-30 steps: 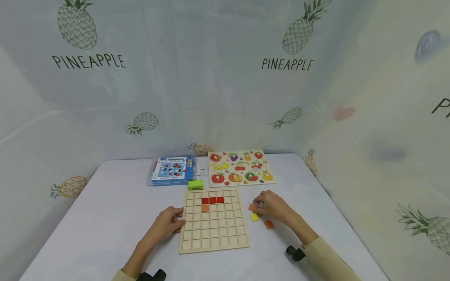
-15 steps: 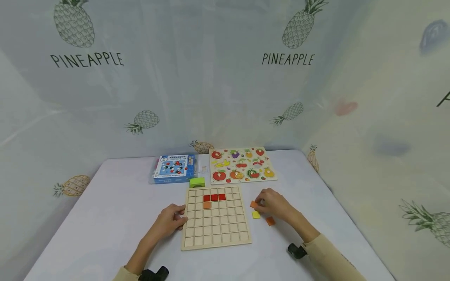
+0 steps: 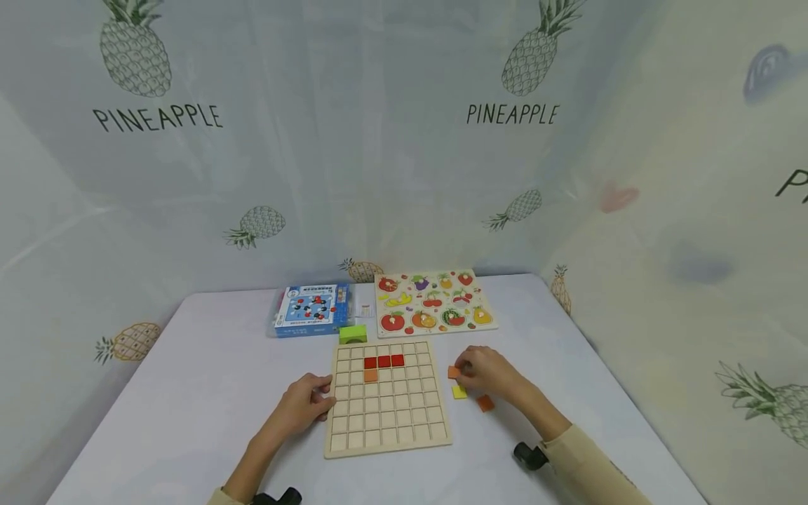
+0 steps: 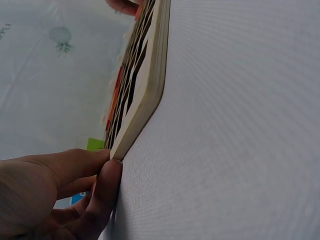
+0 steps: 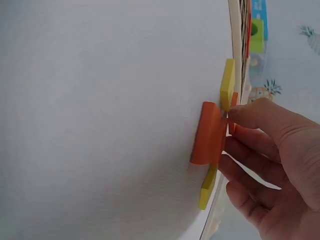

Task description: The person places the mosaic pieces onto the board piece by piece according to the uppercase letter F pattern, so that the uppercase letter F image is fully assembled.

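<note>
A pale wooden grid board point(image 3: 391, 414) lies on the table, with several red tiles point(image 3: 384, 361) in a row and one orange tile point(image 3: 370, 376) below the row's left end. At its left edge my left hand point(image 3: 301, 405) grips the board between thumb and fingers, as the left wrist view shows. To the right of the board, my right hand point(image 3: 489, 372) pinches another orange tile point(image 3: 453, 372) at its fingertips. A yellow tile point(image 3: 459, 393) and a darker orange tile point(image 3: 485, 403) lie close below that hand. The right wrist view shows a second yellow tile point(image 5: 208, 187) behind the darker orange one.
Behind the board sit a green block point(image 3: 352, 334), a blue boxed set point(image 3: 311, 310) and a fruit puzzle board point(image 3: 434, 303). A white cloth covers the table point(image 3: 189, 393). Pineapple-print curtains point(image 3: 379, 140) hang at the back and sides.
The head view has shifted slightly. My right fingers have moved a little about the orange tile, showing more of it and some yellow beneath the hand. My left hand stays on the board's edge.
</note>
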`<state>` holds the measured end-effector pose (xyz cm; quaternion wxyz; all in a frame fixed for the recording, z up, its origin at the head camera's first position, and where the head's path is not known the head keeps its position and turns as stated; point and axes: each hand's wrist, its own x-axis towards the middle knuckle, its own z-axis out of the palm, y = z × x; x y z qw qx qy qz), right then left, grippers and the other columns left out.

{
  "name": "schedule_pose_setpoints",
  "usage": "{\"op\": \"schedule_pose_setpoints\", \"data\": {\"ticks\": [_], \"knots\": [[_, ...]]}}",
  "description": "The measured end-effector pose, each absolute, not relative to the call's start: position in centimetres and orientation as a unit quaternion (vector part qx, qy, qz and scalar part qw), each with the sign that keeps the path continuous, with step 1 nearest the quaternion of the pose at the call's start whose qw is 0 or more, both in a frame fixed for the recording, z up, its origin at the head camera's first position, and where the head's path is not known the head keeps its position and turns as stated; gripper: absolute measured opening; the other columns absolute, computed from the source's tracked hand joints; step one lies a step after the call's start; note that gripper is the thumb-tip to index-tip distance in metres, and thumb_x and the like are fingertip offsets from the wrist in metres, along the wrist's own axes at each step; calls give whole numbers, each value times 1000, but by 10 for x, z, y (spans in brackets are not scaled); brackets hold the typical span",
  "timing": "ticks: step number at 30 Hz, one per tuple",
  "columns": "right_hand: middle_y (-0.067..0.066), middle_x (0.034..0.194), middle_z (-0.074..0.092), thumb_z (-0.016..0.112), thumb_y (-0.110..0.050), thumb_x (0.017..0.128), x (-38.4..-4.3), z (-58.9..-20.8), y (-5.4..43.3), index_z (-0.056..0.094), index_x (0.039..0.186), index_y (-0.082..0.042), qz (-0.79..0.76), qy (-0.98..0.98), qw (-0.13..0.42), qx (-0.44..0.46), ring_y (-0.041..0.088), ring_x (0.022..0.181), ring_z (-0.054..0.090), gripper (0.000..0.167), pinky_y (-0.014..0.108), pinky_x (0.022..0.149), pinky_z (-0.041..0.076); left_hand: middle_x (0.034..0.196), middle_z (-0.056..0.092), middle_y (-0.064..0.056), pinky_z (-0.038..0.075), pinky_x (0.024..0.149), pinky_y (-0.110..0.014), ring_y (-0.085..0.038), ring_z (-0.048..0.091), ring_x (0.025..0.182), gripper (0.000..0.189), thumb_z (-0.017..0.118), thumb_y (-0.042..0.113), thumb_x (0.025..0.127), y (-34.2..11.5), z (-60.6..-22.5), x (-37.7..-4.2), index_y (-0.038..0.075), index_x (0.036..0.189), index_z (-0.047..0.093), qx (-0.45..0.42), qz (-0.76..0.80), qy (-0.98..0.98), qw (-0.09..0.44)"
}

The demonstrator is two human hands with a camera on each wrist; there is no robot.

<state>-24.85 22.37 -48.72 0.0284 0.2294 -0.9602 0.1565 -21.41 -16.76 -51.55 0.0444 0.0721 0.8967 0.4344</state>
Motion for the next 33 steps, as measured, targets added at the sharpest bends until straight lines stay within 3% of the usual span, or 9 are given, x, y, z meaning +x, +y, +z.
{"op": "schedule_pose_setpoints", "data": {"ticks": [8,20,33], "knots": [[-4,94,70,78,-22,83,-249,-486,222,74,99,-10,184,-965,-10,186,8,85,60,21,31,78,57,96,59,-9,52,50,-20,-12,59,64,50,73,2,83,-168,-518,-211,-8,130,58,78,446,890,57],[-4,99,73,75,-26,85,-253,-482,198,73,101,-13,166,-951,28,260,12,94,65,21,32,85,57,96,59,-9,52,50,-21,-10,59,62,51,73,4,84,-167,-518,-212,-9,130,57,90,447,889,50],[-5,100,73,75,-30,85,-257,-478,151,75,101,-14,176,-939,-5,295,11,95,63,23,30,84,56,96,59,-9,52,50,-21,-11,59,62,50,73,1,83,-167,-512,-212,-9,129,58,75,448,890,48]]}}
